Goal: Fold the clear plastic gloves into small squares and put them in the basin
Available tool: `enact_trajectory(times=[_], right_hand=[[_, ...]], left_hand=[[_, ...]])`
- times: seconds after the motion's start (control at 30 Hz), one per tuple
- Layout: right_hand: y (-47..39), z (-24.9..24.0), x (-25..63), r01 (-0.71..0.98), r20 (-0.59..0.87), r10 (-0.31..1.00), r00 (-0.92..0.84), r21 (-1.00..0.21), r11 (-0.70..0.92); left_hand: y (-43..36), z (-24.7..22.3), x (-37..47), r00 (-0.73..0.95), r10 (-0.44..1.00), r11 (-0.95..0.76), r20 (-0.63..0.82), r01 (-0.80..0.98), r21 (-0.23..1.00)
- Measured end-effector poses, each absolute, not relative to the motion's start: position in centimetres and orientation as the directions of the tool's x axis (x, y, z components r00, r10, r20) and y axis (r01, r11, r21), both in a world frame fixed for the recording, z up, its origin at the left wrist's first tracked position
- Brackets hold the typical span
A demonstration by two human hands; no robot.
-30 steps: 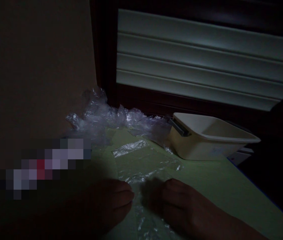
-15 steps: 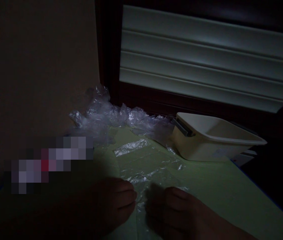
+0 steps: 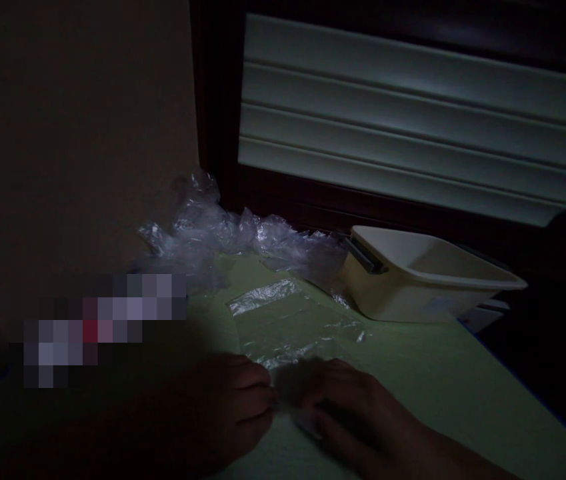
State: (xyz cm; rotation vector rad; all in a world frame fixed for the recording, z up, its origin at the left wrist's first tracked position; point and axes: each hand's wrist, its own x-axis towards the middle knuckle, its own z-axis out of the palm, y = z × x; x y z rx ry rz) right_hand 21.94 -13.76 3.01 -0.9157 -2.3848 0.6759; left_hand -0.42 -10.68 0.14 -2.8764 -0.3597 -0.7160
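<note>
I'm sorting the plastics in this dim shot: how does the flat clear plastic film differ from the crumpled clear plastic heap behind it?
The flat clear plastic film lies spread out; the crumpled clear plastic heap is bunched up.
The film's near end is at the bare left hand and right hand; the heap is beyond both hands' reach now.
The film shows green beneath; the heap looks greyish.
Both are shiny.

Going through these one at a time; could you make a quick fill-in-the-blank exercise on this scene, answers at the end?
1. Beyond the left hand and right hand, clear film lies on a table coloured ____.
2. Of the two hands, the ____ one is nearer the bin.
3. Crumpled plastic lies to the bin's ____ in the picture.

Missing words: green; right; left.
</note>
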Motion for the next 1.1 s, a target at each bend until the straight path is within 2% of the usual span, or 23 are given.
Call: enact_trajectory(times=[0.17,0.33,0.43,0.53,0.63,0.73,0.83,0.9,0.97,1.1], right_hand=[[-12.6,1.3,21.6,0.433,0.181,0.835,-0.519,-0.788,0.439],[-11.8,0.9,21.3,0.452,0.167,0.874,-0.456,-0.803,0.389],[-11.9,1.2,21.4,0.46,0.222,0.883,-0.414,-0.786,0.414],[-12.4,1.8,22.1,0.499,0.354,0.864,-0.359,-0.709,0.498],[-13.2,2.3,22.7,0.52,0.519,0.738,-0.431,-0.526,0.673],[-13.7,2.4,22.6,0.468,0.545,0.561,-0.623,-0.315,0.826],[-13.5,1.8,22.0,0.464,0.481,0.486,-0.73,-0.173,0.869],[-13.3,1.4,21.7,0.507,0.407,0.516,-0.754,-0.138,0.851],[-13.1,1.1,21.6,0.538,0.335,0.558,-0.759,-0.16,0.827],[-13.1,0.9,21.6,0.538,0.326,0.573,-0.752,-0.2,0.819]], left_hand=[[-10.7,0.2,-0.4,0.865,0.171,-0.958,0.471,0.257,-0.124],[-10.6,-0.2,-0.7,0.876,0.165,-0.957,0.453,0.253,-0.14],[-10.7,0.2,-0.7,0.882,0.182,-0.956,0.435,0.262,-0.131],[-10.8,0.4,-0.6,0.888,0.185,-0.958,0.421,0.258,-0.124],[-10.7,0.1,-0.6,0.891,0.202,-0.958,0.408,0.267,-0.109],[-10.6,-0.1,-0.5,0.891,0.204,-0.958,0.407,0.267,-0.104],[-10.5,0.1,-0.5,0.893,0.195,-0.96,0.405,0.258,-0.107],[-10.6,0.2,-0.5,0.887,0.21,-0.957,0.412,0.272,-0.097],[-10.7,0.2,-0.5,0.873,0.249,-0.95,0.42,0.305,-0.072],[-10.9,0.1,-0.4,0.837,0.322,-0.929,0.442,0.369,-0.022]])
